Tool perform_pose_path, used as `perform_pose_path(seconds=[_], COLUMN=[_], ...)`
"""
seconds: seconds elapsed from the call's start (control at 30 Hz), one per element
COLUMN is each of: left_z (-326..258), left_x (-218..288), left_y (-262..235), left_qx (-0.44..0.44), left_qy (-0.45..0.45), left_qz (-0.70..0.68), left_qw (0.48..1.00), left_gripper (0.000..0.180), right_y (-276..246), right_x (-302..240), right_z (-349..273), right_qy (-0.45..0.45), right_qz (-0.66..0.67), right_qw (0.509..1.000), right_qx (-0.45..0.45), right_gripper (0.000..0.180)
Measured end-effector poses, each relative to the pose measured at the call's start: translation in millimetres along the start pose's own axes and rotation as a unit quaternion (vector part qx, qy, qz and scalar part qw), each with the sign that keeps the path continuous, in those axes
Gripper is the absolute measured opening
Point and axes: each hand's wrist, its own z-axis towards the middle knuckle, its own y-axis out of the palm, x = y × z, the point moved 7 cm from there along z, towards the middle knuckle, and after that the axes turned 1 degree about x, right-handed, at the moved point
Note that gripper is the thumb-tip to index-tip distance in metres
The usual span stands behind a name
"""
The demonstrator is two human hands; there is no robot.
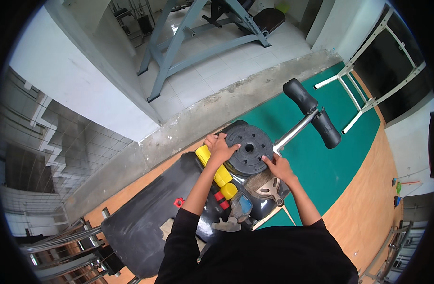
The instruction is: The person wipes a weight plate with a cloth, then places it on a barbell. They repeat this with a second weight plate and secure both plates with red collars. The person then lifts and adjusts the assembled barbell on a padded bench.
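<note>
A round dark grey weight plate (pixel 253 163) with a centre hole and a ring of smaller holes lies between my hands. My left hand (pixel 219 148) grips its left rim, thumb on the upper face and fingers at the edge. At the right rim, my right hand (pixel 279 167) holds it the same way. Beneath it, part of another dark round shape shows at the top left. A brush (pixel 270 190) with bristles and a beige handle lies just below the plate. Left of the plate sits a long yellow object (pixel 221 175), partly behind my left wrist.
On the black padded bench (pixel 146 208) are a spray bottle (pixel 239 207), a red ring (pixel 179 202) and a red-and-black piece (pixel 221 199). Black foam rollers (pixel 300 96) stick out on a metal bar over the green mat (pixel 316 175). A concrete ledge (pixel 203 102) runs behind.
</note>
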Motion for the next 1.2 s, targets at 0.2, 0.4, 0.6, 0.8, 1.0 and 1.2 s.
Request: perform_pose_path(seconds=[0.2, 0.4, 0.6, 0.8, 1.0, 1.2], left_z=[-8, -82, -242, -355, -341, -341], left_x=[-11, -63, -166, -118, -64, -76], left_y=[-5, -57, -24, 97, 143, 141], left_qx=[0.031, -0.007, 0.018, -0.206, -0.175, 0.133], left_qy=[0.047, -0.023, -0.216, -0.288, -0.318, -0.361], left_qz=[-0.103, -0.460, -0.462, -0.426, -0.319, -0.501], left_qw=[0.993, 0.888, 0.860, 0.833, 0.875, 0.775], left_gripper=[0.067, 0.031, 0.019, 0.038, 0.053, 0.038], right_y=[11, -12, -4, 1, -22, -44], right_x=[8, 16, 73, 99, 106, 168], right_z=[3, -7, -30, -54, -61, -78], right_qy=[0.020, 0.065, 0.041, -0.001, -0.055, -0.063], right_qz=[0.017, 0.005, 0.059, 0.051, 0.069, 0.159], right_qw=[1.000, 0.998, 0.997, 0.998, 0.996, 0.985], right_qx=[-0.015, -0.010, 0.012, 0.024, -0.013, -0.024], right_gripper=[0.069, 0.072, 0.045, 0.029, 0.025, 0.022])
